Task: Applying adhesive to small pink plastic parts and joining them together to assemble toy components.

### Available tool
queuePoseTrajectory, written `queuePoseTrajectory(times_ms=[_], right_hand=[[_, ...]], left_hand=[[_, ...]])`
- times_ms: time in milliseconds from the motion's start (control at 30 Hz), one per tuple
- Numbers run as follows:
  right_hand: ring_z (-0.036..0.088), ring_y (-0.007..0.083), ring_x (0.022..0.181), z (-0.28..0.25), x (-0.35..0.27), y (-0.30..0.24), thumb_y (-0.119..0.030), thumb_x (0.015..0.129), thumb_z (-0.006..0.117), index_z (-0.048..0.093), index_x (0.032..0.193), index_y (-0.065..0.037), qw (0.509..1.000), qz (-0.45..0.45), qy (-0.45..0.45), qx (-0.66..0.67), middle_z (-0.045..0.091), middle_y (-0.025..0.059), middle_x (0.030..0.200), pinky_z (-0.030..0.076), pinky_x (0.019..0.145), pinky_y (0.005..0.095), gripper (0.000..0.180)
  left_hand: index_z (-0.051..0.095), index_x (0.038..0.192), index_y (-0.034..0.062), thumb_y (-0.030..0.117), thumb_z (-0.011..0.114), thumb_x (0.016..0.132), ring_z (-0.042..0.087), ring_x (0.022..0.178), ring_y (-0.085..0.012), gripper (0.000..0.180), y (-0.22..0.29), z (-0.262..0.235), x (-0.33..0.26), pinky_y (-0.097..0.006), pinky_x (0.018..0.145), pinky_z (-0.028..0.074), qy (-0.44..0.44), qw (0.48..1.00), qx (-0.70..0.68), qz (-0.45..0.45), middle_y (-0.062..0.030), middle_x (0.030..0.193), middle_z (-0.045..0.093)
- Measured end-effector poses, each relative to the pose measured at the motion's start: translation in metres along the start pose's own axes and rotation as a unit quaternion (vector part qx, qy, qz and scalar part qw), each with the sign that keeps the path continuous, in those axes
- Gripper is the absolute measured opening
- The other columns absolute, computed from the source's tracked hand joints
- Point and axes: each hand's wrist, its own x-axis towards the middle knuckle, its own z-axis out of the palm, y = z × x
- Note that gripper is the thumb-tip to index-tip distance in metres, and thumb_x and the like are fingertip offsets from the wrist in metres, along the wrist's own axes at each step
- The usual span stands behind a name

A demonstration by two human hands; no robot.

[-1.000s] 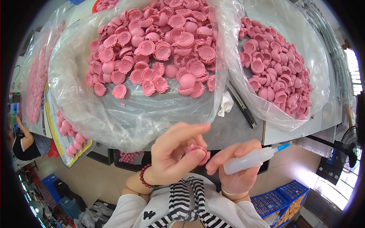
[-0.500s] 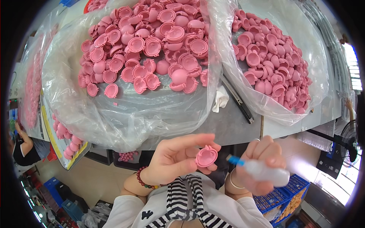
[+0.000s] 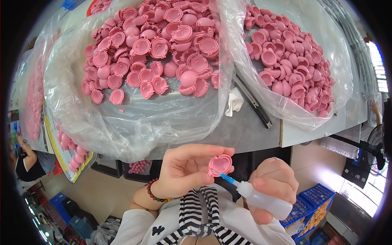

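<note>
We see shell (image 3: 220,164) in left hand (image 3: 185,171), bottle (image 3: 261,199) in right hand (image 3: 274,185), tip at shell. Behind, on table (image 3: 249,130): two bags w/ shells, left (image 3: 122,110) & right (image 3: 310,110); cloth wad (image 3: 234,102) betw. them.

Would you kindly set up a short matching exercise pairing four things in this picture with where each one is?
Things:
1. pink shell
2. squeeze bottle
3. white rag
4. bead bracelet

Places:
A. on the grey table between the two bags
B. in the right hand
C. on the left wrist
D. pinched in the left hand

Pairs: 1-D, 2-B, 3-A, 4-C
</note>
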Motion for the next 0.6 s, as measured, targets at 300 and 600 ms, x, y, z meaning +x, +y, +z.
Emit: queuePoseTrajectory(times_ms=[300,600], right_hand=[[0.039,0.0128,0.044,0.010,0.000,0.003,-0.053,0.081,0.047,0.055,0.082,0.006,0.999,-0.003,0.049,-0.024,0.043,0.0040,0.056,0.025,0.035,0.0234,0.060],[0.038,0.0123,0.042,0.006,0.000,0.002,-0.054,0.080,0.047,0.056,0.077,0.006,0.994,0.015,0.072,-0.074,0.042,0.0037,0.053,0.024,0.035,0.0239,0.060]], left_hand=[[0.043,0.116,-0.0072,-0.014,0.055,0.072,0.050,0.107,-0.0260,0.046,0.002,0.000,-0.001,-0.035,0.090,0.043,0.009,0.999,0.025,0.019,-0.0233,0.119,0.046],[0.048,0.111,-0.0086,-0.015,0.058,0.069,0.052,0.105,-0.0272,0.043,0.005,-0.002,0.000,-0.036,0.089,0.044,0.020,0.992,0.098,0.079,-0.0254,0.115,0.048]])
